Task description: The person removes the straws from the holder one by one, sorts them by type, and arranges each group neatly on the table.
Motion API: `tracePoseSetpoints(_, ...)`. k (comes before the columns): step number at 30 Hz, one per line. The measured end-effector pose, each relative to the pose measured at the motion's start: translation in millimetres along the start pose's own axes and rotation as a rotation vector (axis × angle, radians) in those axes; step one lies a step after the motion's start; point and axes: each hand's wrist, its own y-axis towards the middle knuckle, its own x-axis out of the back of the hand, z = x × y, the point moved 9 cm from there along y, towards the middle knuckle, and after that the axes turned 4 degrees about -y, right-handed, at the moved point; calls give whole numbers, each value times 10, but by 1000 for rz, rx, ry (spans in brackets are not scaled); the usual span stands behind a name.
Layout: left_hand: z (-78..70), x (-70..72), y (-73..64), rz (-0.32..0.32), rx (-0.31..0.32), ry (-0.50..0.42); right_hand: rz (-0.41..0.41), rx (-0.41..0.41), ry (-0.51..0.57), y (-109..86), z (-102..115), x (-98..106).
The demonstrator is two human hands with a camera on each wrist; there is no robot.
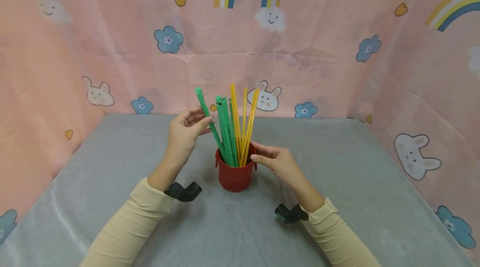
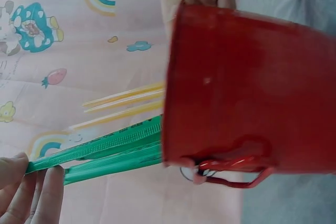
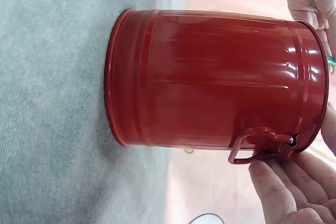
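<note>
A small red metal bucket (image 1: 235, 178) with side handles stands upright on the grey cloth. Inside it lean several slim green printed packets (image 1: 226, 129) and several thin yellow straw-like sticks (image 1: 243, 127). My left hand (image 1: 184, 130) pinches one green packet (image 1: 200, 97) between thumb and fingers, just below its top. That packet slants left, with its lower end inside the bucket. At the bucket's right side, my right hand (image 1: 279, 162) holds the rim, close by a red handle (image 3: 257, 142). The bucket wall hides the lower ends of the contents.
Grey cloth (image 1: 337, 167) covers the table around the bucket. Pink printed curtains (image 1: 318, 8) hang behind it and along both sides. A black wrist mount (image 1: 183, 192) is strapped to the left wrist, and another black mount (image 1: 290, 213) to the right.
</note>
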Motion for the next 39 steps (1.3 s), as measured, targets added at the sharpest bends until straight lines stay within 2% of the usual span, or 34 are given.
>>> tracePoseSetpoints(12,-256,127,97,-29,-72,-47,15,20,20,8,8,-16)
tracePoseSetpoints(21,-478,210,171,-26,-136,-141,14,26,22,13,12,-21)
tracePoseSetpoints(31,-589,320,243,-12,-121,-249,9,11,16,17,23,-17)
tracePoseSetpoints(39,-570,382,304,8,-59,-255,15,37,11,11,45,-14)
